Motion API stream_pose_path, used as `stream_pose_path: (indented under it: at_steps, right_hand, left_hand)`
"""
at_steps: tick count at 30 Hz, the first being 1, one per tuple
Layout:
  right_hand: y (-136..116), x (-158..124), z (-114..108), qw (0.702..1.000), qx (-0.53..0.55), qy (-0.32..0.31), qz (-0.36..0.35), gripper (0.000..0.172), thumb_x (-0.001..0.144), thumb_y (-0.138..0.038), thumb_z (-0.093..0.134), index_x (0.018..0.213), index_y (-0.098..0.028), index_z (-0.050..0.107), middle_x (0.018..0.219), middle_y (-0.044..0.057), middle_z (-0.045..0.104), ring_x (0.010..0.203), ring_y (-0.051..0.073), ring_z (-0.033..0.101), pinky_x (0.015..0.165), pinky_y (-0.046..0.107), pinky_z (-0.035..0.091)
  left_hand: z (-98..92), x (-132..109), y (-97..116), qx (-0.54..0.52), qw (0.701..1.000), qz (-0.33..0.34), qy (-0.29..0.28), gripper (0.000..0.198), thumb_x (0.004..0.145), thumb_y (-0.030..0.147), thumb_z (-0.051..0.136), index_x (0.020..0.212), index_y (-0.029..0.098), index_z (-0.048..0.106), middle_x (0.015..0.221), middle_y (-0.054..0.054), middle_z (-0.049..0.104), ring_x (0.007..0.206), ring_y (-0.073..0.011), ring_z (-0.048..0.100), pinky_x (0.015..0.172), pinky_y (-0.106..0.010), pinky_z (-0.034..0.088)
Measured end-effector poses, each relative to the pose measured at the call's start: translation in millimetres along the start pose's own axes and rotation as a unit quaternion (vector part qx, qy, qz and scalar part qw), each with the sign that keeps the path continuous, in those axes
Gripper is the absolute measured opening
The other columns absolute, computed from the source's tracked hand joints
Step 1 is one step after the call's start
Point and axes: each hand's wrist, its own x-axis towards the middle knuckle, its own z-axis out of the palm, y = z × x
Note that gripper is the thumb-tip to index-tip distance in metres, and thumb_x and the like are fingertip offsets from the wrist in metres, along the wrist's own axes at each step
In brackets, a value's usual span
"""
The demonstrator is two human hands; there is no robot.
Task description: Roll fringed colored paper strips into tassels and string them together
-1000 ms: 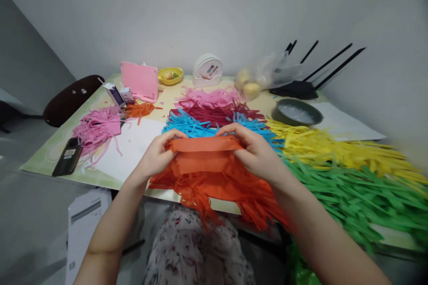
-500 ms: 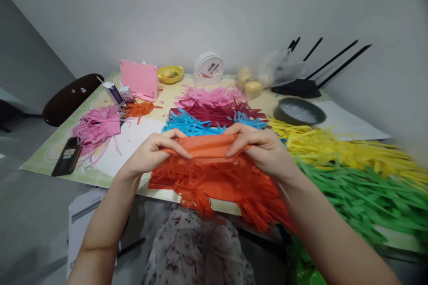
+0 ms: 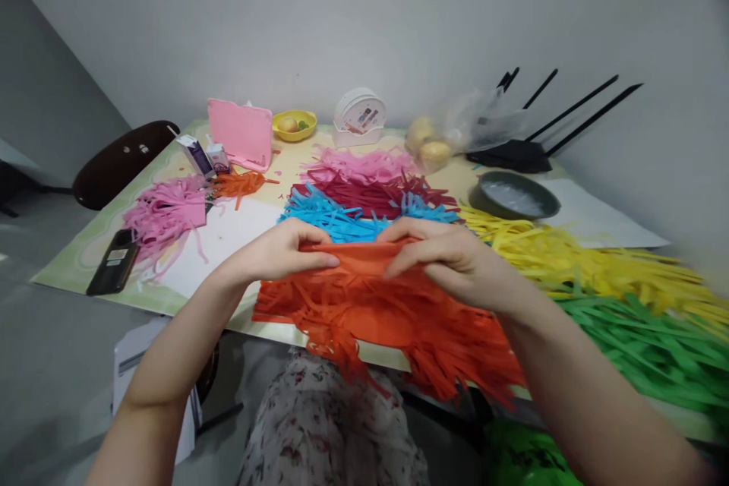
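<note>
Orange fringed paper [image 3: 376, 319] lies over the table's near edge, its cut strips hanging down toward the floral cloth on the lap. My left hand [image 3: 290, 247] pinches the left part of its folded upper band. On the right part of the same band, my right hand [image 3: 444, 254] is closed with thumb and fingers. The band is lifted slightly and stretched between both hands. Just behind it lie blue fringe [image 3: 330, 216], dark red fringe [image 3: 370, 194] and pink fringe [image 3: 358, 163].
Yellow fringe [image 3: 598, 258] and green fringe [image 3: 654, 342] cover the right side. A dark bowl [image 3: 512, 195] sits behind them. At left are a phone [image 3: 114, 262], a pink fringe bundle [image 3: 171, 213], small cartons [image 3: 195, 155] and a pink stand [image 3: 240, 134].
My hands have moved a little closer together along the orange band. The right forearm has shifted right, and the view has moved slightly.
</note>
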Motion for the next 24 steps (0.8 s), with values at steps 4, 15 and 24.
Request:
stream_pose_path:
  at_steps: [4, 15, 24]
  right_hand:
    - [-3.8, 0.8, -6.9, 0.992, 0.063, -0.054, 0.098, 0.062, 0.086, -0.030, 0.060, 0.145, -0.027, 0.041, 0.135, 0.009, 0.059, 0.118, 0.024, 0.060, 0.092, 0.034, 0.052]
    - [-5.3, 7.0, 23.9, 0.980, -0.038, -0.013, 0.193, 0.021, 0.087, -0.033, 0.059, 0.072, -0.019, 0.060, 0.070, 0.001, 0.064, 0.063, 0.014, 0.055, 0.056, 0.024, 0.038]
    - [-6.6, -2.5, 28.1, 0.956, 0.160, 0.075, 0.235, 0.013, 0.086, -0.030, 0.061, 0.081, -0.020, 0.055, 0.061, -0.003, 0.059, 0.049, 0.011, 0.054, 0.049, 0.023, 0.043]
  left_hand:
    - [0.3, -2.8, 3.3, 0.091, 0.995, 0.022, 0.020, 0.030, 0.086, 0.037, 0.057, 0.071, 0.013, 0.063, 0.060, 0.003, 0.050, 0.056, -0.0088, 0.041, 0.052, -0.020, 0.028]
    - [3.7, -8.1, 8.6, 0.141, 0.988, -0.010, 0.063, 0.029, 0.084, 0.039, 0.061, 0.067, 0.015, 0.056, 0.061, 0.004, 0.053, 0.058, -0.0102, 0.046, 0.054, -0.020, 0.031]
    - [8.8, -15.8, -2.6, -0.121, 0.989, -0.011, 0.084, 0.021, 0.086, 0.036, 0.061, 0.085, 0.017, 0.054, 0.057, 0.006, 0.054, 0.044, -0.0083, 0.052, 0.045, -0.019, 0.039]
